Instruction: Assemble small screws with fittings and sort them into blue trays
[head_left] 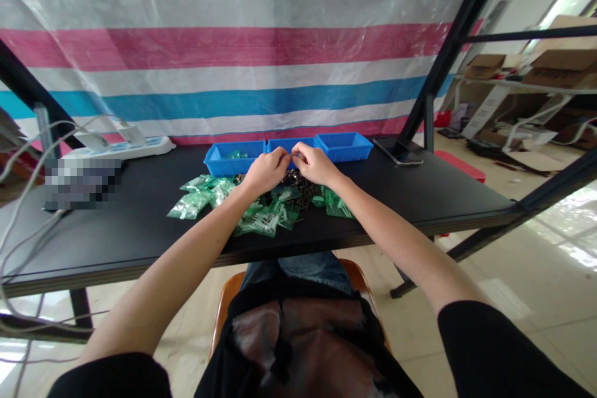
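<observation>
Over the middle of the black rectangular tabletop (140, 224), both forearms extend forward and converge, wrists slightly raised. Left hand (265, 172) and right hand (316, 165) meet fingertip to fingertip — fingers curled, thumbs and forefingers pinched together on something too small to identify. Directly beneath the hands lies a heap of small dark metal screws (298, 189), ringed by small green-tinted clear plastic bags (200, 198) that spread left and toward the table's near edge. Just behind the hands stands a row of three shallow blue plastic bins (345, 146); the left bin holds a few bags. A dark smartphone (398, 152) lies flat to the right of the bins — a white power strip (121, 148) sits far left. No legible writing or brand marks are visible on any item.
</observation>
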Tool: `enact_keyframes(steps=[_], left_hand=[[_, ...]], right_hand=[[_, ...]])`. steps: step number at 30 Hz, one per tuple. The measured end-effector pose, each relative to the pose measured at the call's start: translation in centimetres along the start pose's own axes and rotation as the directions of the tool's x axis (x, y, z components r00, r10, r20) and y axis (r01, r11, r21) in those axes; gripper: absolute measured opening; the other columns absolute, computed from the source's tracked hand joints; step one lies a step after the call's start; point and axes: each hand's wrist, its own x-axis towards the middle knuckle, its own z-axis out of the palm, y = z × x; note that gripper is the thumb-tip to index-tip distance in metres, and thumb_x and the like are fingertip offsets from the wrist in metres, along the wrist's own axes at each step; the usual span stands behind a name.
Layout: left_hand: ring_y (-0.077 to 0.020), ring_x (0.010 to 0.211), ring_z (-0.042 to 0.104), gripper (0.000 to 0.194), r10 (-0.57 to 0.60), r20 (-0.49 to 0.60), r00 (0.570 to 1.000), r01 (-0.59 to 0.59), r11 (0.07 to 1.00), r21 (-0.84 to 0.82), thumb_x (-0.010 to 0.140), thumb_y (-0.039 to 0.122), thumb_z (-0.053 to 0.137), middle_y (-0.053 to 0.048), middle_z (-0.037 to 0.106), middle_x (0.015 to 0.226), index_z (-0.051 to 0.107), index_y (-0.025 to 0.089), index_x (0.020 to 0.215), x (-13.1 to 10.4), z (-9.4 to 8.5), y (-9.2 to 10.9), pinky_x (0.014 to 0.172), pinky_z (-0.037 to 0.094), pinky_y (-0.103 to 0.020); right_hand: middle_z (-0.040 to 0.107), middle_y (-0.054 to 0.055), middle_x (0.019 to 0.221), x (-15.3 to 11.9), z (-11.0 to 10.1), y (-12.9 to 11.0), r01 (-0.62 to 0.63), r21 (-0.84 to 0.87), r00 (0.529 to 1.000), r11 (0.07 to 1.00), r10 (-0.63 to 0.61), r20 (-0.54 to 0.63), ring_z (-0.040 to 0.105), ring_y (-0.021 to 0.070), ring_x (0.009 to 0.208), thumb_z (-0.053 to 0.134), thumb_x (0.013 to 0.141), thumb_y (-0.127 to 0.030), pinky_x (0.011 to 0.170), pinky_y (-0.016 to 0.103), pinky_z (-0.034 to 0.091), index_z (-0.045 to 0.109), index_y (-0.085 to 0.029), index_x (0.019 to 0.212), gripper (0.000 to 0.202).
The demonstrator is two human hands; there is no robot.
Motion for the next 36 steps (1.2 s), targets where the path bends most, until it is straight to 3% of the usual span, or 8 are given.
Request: enact_keyframes(steps=[7, 17, 26, 36], left_hand=[[-0.0190, 0.064, 0.059, 0.025, 0.007, -0.015, 1.000, -0.008, 0.997, -0.071, 0.084, 0.025, 0.043, -0.003, 0.064, 0.072, 0.055, 0.017, 0.105, -0.09, -0.18, 0.01, 0.056, 0.035, -0.026], [-0.0169, 0.058, 0.055, 0.024, 0.037, -0.018, 0.999, -0.039, 0.996, -0.081, 0.083, 0.026, 0.042, -0.002, 0.062, 0.067, 0.058, 0.017, 0.099, 0.03, -0.04, -0.37, 0.055, 0.035, -0.025], [-0.0195, 0.063, 0.059, 0.025, 0.012, 0.003, 1.000, -0.011, 0.999, -0.038, 0.087, 0.027, 0.039, -0.004, 0.063, 0.069, 0.057, 0.017, 0.100, 0.00, -0.28, -0.04, 0.059, 0.038, -0.027], [-0.0244, 0.076, 0.061, 0.027, -0.056, 0.029, 0.998, 0.055, 0.998, 0.036, 0.088, 0.029, 0.034, -0.007, 0.065, 0.077, 0.059, 0.019, 0.089, 0.07, -0.34, -0.15, 0.062, 0.038, -0.029]], right_hand=[[0.047, -0.003, 0.057, 0.00, -0.11, -0.25, -0.002, -0.020, 1.000, 1.000, 0.002, -0.012, 0.042, 0.0106, 0.054, 0.044, 0.086, -0.018, 0.057, 0.025, 0.024, 0.054, -0.016, 0.072, 0.017], [0.046, -0.002, 0.054, 0.12, 0.04, -0.03, -0.007, -0.063, 1.000, 0.998, 0.007, 0.005, 0.042, 0.0109, 0.054, 0.041, 0.090, -0.022, 0.054, 0.025, 0.021, 0.048, -0.017, 0.062, 0.029], [0.046, -0.002, 0.055, 0.07, 0.01, -0.13, 0.015, -0.048, 1.000, 0.999, -0.015, -0.001, 0.042, 0.0107, 0.053, 0.043, 0.088, -0.021, 0.055, 0.025, 0.022, 0.049, -0.017, 0.064, 0.026], [0.040, -0.008, 0.049, 0.02, 0.22, 0.08, 0.014, 0.023, 1.000, 1.000, -0.014, -0.001, 0.039, 0.0081, 0.046, 0.052, 0.081, -0.018, 0.053, 0.022, 0.023, 0.056, -0.016, 0.084, 0.005]])
